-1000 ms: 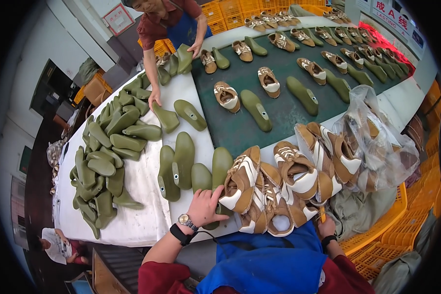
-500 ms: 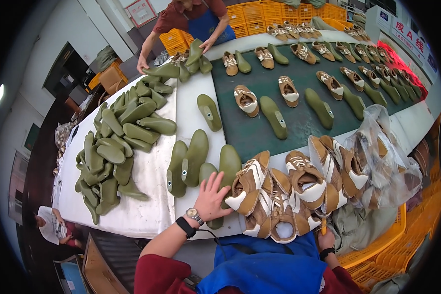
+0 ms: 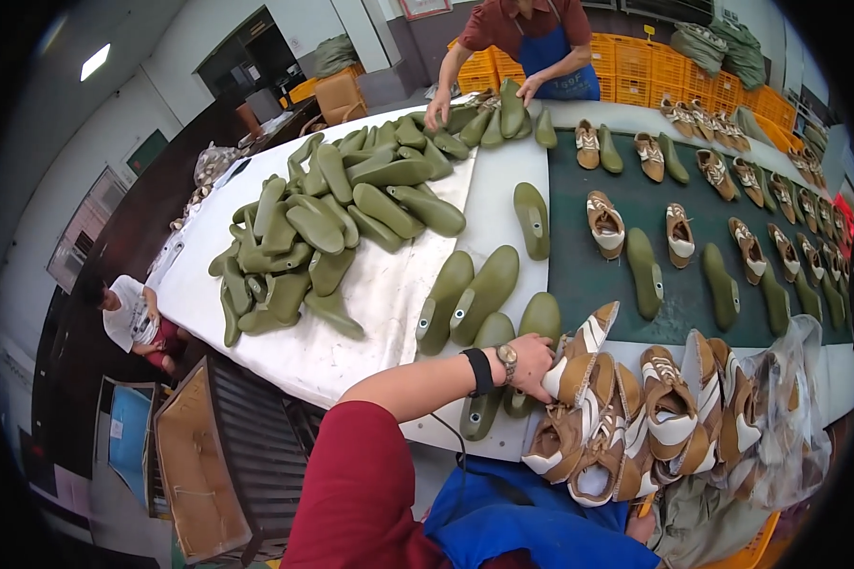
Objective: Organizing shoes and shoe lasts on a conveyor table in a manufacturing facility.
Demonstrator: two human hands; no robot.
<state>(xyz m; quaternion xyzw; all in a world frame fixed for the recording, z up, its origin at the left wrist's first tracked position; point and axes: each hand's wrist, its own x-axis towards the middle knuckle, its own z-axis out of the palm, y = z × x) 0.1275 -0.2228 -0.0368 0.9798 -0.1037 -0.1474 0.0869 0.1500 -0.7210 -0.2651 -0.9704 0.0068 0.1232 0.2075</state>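
Note:
My left hand [image 3: 529, 365] reaches across the green shoe lasts, its fingers closed at the white end of a brown-and-white sneaker [image 3: 584, 356], which tilts at the left of a heap. Under and beside this hand lie a green shoe last [image 3: 541, 318] and another last [image 3: 484, 403]. More brown-and-white sneakers [image 3: 669, 398] are heaped at the table's near edge. Below them, my right hand [image 3: 641, 524] shows only in part, with a narrow orange-yellow piece [image 3: 646, 504] at its fingers; the shoes and cloth hide the rest.
A big pile of green lasts [image 3: 304, 228] covers the white table [image 3: 256, 351]. Sneakers and lasts stand in rows on a dark green mat [image 3: 598, 318]. Across the table a co-worker [image 3: 541, 47] handles lasts. A clear plastic bag [image 3: 783, 417] lies at right. Another person [image 3: 138, 322] sits at left.
My view has swung left, so the table appears farther right. My left hand's spread fingers have closed at the sneaker, which now tips more onto its side.

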